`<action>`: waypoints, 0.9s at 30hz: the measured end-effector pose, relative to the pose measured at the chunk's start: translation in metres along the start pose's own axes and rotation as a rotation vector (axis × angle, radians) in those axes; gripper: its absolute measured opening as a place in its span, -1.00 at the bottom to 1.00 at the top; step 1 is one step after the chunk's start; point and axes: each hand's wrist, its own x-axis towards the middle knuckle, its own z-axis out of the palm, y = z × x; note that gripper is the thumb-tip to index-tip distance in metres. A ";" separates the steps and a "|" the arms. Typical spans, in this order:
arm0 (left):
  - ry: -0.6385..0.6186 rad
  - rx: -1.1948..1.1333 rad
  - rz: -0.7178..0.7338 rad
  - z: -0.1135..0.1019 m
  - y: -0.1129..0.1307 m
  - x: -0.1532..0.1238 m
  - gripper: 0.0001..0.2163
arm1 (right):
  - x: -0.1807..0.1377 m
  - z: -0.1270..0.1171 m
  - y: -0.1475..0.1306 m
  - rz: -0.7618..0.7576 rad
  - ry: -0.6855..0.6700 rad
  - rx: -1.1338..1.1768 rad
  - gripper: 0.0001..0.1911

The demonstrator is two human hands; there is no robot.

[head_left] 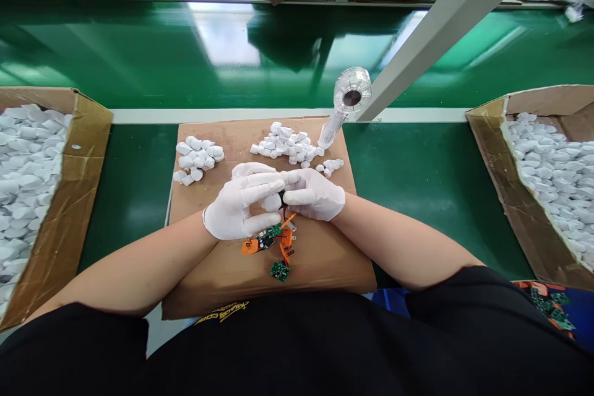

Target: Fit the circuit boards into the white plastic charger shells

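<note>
My white-gloved left hand [245,201] and white-gloved right hand [315,195] meet over the cardboard sheet. Between them is a small rounded white plastic piece [271,203], with my left fingers curled round it. My right thumb and fingers pinch a small black part [281,199] against its right side; the fingers partly hide both. Red and black wires run down from there to a green circuit board [269,236] with orange plastic parts [287,237]. A smaller green board [279,271] hangs lowest, near the sheet.
The cardboard sheet [325,260] carries white-piece piles at left [197,158] and centre [288,145]. A clear plastic fan-shaped body [346,102] stands behind my right hand. Boxes of white pieces flank me, left [88,154] and right [496,185]. A grey post [440,37] slants behind.
</note>
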 end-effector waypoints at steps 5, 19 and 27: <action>-0.021 0.010 0.016 -0.002 -0.005 -0.002 -0.58 | 0.001 -0.003 0.001 0.023 -0.107 -0.102 -0.71; -0.044 0.120 -0.153 0.003 0.010 0.000 -0.62 | 0.001 -0.012 -0.002 0.103 -0.151 -0.331 -0.67; -0.102 -0.023 -0.110 0.001 0.006 0.003 -0.78 | -0.003 -0.012 -0.002 0.126 -0.154 -0.429 -0.64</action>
